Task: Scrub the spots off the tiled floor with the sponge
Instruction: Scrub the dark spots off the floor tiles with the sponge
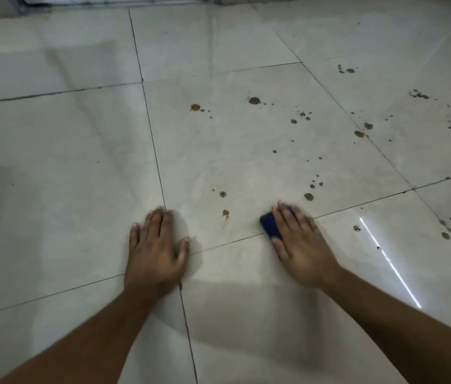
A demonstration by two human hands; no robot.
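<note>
Right hand (299, 239), fingers flat, presses the small dark-blue sponge (270, 223) onto the pale glossy tiled floor (80, 151); thumb grip apparently unclear through blur. Left hand (155, 248) rests splayed, holding nothing. Brown dried spots (254, 100) lie beyond; the braced palm may slip on wet tile.

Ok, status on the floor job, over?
Left hand flat on tile. Right hand presses blue sponge. Brown spots remain ahead and right. Nothing in the way.
</note>
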